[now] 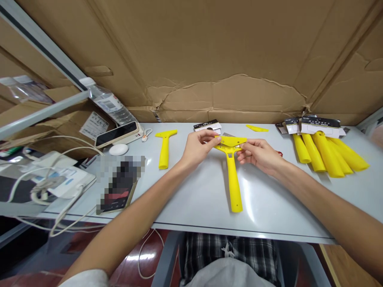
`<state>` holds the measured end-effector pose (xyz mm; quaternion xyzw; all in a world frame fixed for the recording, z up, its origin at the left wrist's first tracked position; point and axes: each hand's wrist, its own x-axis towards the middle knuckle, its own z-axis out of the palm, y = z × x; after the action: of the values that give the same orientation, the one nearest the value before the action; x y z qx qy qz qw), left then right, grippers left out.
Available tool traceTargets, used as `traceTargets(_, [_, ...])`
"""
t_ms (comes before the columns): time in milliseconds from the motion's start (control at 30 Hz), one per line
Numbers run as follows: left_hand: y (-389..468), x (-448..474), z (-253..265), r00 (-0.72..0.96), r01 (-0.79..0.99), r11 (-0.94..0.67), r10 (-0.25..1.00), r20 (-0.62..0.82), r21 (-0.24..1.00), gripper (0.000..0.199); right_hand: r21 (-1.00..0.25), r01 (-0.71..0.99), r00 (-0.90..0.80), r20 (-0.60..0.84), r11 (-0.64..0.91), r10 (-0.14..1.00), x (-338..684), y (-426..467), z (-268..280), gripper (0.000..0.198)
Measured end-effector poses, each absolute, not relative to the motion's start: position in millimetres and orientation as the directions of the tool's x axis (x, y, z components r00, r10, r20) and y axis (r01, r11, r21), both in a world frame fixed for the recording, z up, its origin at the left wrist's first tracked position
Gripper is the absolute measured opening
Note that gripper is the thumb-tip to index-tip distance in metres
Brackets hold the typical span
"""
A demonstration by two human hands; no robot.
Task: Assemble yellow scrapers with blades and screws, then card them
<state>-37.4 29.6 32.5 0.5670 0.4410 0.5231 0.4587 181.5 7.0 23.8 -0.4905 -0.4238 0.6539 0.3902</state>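
A yellow scraper [234, 181] is held between my two hands over the table, its handle pointing toward me. Across its head lies a yellow clamp plate [231, 141], slightly apart from the head at an angle, with a strip of metal blade [228, 134] showing behind. My left hand [201, 145] pinches the left end of the head and plate. My right hand [259, 153] pinches the right end, fingertips partly hidden behind it. Left of my hands lies another yellow scraper handle [164, 151]. A loose yellow clamp plate [256, 128] rests farther back.
Several yellow scrapers [326, 153] with black-and-white cards lie at the right. A black-and-white card [207, 124] sits behind my left hand. Leftward are a phone [119, 187], a white phone-like device [118, 135], a water bottle [109, 101] and tangled white cables [44, 187]. Cardboard [227, 48] walls the back.
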Motion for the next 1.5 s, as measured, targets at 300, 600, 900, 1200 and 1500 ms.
traceTargets(300, [36.9, -41.7, 30.3, 0.031, -0.113, -0.113, 0.993, 0.117, 0.987, 0.034, -0.946, -0.078, -0.21, -0.294, -0.315, 0.933, 178.1, 4.0, 28.5, 0.018])
traceTargets(600, [28.7, -39.0, 36.7, 0.101, 0.023, -0.24, 0.966, 0.237, 0.97, 0.027, -0.952, -0.076, -0.216, -0.275, -0.297, 0.937, 181.6, 6.5, 25.0, 0.018])
traceTargets(900, [33.2, -42.4, 33.5, 0.252, -0.14, 0.079, 0.967, -0.041, 0.987, 0.034, -0.95, -0.062, -0.213, -0.287, -0.306, 0.934, 180.8, 5.4, 30.9, 0.016])
traceTargets(1200, [29.6, -45.5, 44.1, 0.257, 0.003, 0.136, 0.957, -0.132, 0.991, 0.029, -0.949, -0.078, -0.196, -0.285, -0.305, 0.938, 181.3, 5.1, 36.9, 0.014])
traceTargets(1500, [31.5, -48.8, 45.8, 0.286, 0.064, 0.185, 0.938, -0.196, 0.981, 0.041, -0.955, -0.059, -0.214, -0.273, -0.291, 0.938, 186.0, 7.3, 31.8, 0.018])
